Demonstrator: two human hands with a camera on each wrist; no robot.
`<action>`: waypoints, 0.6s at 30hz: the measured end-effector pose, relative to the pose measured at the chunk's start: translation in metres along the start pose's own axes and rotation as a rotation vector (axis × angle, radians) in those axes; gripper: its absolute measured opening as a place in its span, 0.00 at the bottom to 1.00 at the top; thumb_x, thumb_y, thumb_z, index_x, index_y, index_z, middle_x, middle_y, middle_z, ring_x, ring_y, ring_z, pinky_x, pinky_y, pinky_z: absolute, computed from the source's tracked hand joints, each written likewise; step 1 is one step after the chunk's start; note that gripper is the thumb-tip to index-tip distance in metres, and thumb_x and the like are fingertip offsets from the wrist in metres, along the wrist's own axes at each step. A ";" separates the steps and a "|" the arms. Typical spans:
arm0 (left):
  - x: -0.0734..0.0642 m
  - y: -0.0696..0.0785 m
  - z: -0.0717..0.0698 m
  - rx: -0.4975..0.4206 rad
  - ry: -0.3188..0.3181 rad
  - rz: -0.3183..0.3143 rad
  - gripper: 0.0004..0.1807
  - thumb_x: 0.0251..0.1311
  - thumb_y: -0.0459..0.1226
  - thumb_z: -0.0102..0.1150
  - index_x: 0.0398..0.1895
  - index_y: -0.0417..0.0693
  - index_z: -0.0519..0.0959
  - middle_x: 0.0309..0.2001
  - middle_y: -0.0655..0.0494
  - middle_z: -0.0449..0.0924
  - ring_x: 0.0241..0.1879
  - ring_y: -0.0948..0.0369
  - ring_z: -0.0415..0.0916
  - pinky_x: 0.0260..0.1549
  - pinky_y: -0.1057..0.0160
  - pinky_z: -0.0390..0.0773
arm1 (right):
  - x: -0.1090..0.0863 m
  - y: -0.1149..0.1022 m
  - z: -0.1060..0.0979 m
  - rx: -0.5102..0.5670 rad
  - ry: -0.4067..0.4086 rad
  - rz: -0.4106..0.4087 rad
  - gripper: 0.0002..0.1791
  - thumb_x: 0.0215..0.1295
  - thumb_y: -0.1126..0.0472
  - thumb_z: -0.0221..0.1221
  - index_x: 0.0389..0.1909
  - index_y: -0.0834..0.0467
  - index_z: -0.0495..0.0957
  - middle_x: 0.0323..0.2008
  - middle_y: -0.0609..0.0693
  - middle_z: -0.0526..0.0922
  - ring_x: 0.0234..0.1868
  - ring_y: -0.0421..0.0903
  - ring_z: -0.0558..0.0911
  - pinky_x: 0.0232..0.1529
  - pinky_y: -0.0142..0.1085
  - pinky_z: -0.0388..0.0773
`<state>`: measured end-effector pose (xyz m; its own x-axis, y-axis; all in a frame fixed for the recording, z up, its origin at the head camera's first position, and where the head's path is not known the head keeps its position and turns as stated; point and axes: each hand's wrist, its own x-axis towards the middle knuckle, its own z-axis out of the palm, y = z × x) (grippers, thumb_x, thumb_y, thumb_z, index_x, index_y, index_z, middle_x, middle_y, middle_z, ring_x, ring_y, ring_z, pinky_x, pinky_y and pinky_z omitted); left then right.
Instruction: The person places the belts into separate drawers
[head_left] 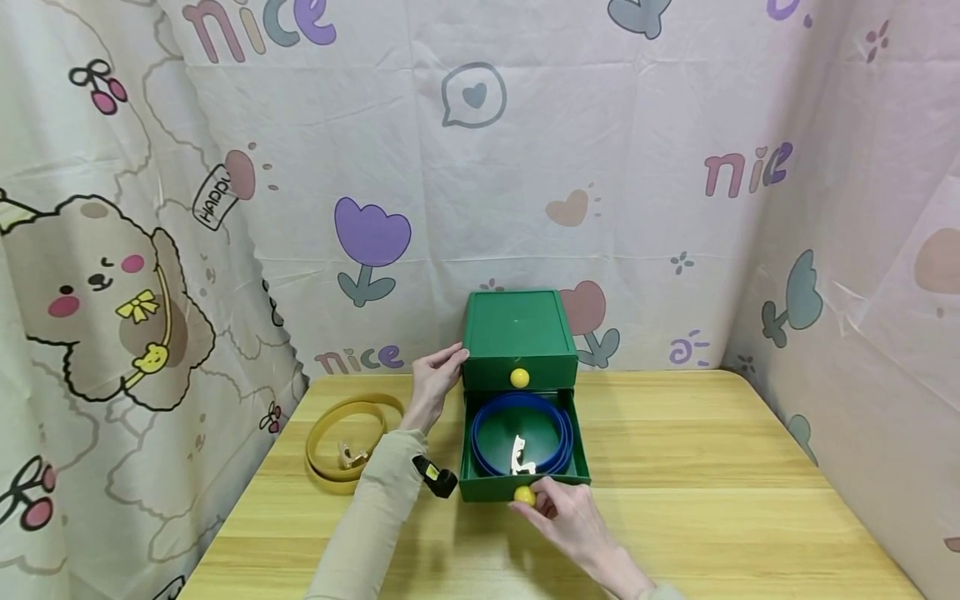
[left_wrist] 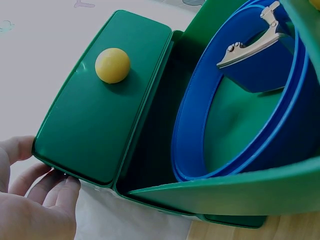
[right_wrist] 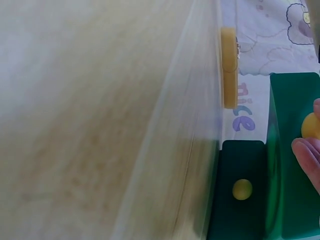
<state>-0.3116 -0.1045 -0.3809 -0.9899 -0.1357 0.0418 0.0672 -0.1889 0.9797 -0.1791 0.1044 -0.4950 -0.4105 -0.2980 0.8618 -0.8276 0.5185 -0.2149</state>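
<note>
A green two-drawer box (head_left: 517,325) stands at the middle of the table, its lower drawer (head_left: 487,490) pulled out. Inside that drawer lies a coiled blue belt (head_left: 566,437) with a shiny metal buckle (head_left: 519,457). My right hand (head_left: 573,521) pinches the yellow knob (head_left: 524,496) on the lower drawer's front. At the box's left side, my left hand (head_left: 433,383) touches the upper corner; in the left wrist view its thumb and fingers (left_wrist: 69,192) rest around that edge. The upper drawer is closed, with its own yellow knob (left_wrist: 112,65).
A coiled tan belt (head_left: 322,479) with a gold-coloured buckle lies on the wooden table (head_left: 675,467), left of the left forearm. Behind the table hangs a printed cloth (head_left: 480,175), with more cloth at both sides. A black device (head_left: 435,477) is strapped to the left wrist.
</note>
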 end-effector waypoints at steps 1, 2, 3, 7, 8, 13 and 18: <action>0.000 0.000 0.000 -0.001 -0.001 0.000 0.19 0.48 0.38 0.64 0.46 0.44 0.79 0.51 0.47 0.77 0.47 0.63 0.76 0.48 0.61 0.74 | 0.000 0.000 0.000 0.005 -0.002 0.005 0.15 0.42 0.54 0.69 0.23 0.57 0.74 0.14 0.38 0.75 0.15 0.25 0.70 0.18 0.10 0.63; 0.000 0.000 0.000 -0.001 0.000 0.000 0.19 0.48 0.38 0.64 0.46 0.44 0.79 0.51 0.47 0.77 0.47 0.63 0.76 0.48 0.61 0.74 | 0.000 0.000 0.000 0.013 -0.007 0.015 0.15 0.41 0.55 0.69 0.23 0.57 0.74 0.14 0.39 0.75 0.15 0.25 0.70 0.18 0.11 0.64; 0.001 0.000 0.000 0.000 0.000 0.000 0.19 0.49 0.38 0.63 0.46 0.44 0.79 0.50 0.47 0.77 0.47 0.63 0.76 0.48 0.61 0.74 | 0.000 0.000 0.000 0.022 -0.014 0.023 0.15 0.40 0.56 0.70 0.23 0.57 0.74 0.14 0.39 0.75 0.15 0.25 0.70 0.18 0.11 0.64; 0.001 -0.001 0.000 0.010 0.005 0.002 0.19 0.49 0.37 0.63 0.46 0.44 0.79 0.49 0.45 0.78 0.45 0.64 0.76 0.47 0.60 0.74 | 0.000 0.001 0.000 0.049 -0.032 0.057 0.16 0.36 0.60 0.71 0.24 0.57 0.73 0.15 0.41 0.77 0.15 0.26 0.72 0.17 0.12 0.65; 0.001 -0.001 0.000 0.011 0.005 0.004 0.19 0.49 0.37 0.63 0.46 0.44 0.79 0.49 0.45 0.78 0.45 0.64 0.76 0.47 0.60 0.74 | 0.000 0.001 0.000 0.057 -0.035 0.065 0.16 0.37 0.60 0.71 0.24 0.57 0.73 0.15 0.41 0.77 0.15 0.26 0.72 0.17 0.12 0.65; 0.001 -0.001 0.000 0.004 0.007 0.001 0.18 0.49 0.37 0.63 0.46 0.44 0.79 0.49 0.45 0.78 0.46 0.63 0.76 0.48 0.60 0.74 | 0.001 0.002 0.001 0.069 -0.023 0.079 0.15 0.37 0.61 0.71 0.24 0.56 0.74 0.15 0.41 0.78 0.15 0.26 0.72 0.17 0.12 0.65; 0.001 -0.002 0.000 0.003 0.003 0.001 0.19 0.48 0.38 0.64 0.47 0.44 0.79 0.50 0.44 0.77 0.48 0.61 0.75 0.48 0.59 0.73 | 0.002 0.003 0.002 0.066 -0.016 0.097 0.14 0.39 0.59 0.70 0.23 0.56 0.74 0.15 0.40 0.77 0.15 0.26 0.73 0.17 0.13 0.66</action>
<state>-0.3130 -0.1045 -0.3824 -0.9894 -0.1391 0.0423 0.0680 -0.1858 0.9802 -0.1831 0.1038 -0.4945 -0.4958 -0.2620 0.8280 -0.8067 0.4920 -0.3274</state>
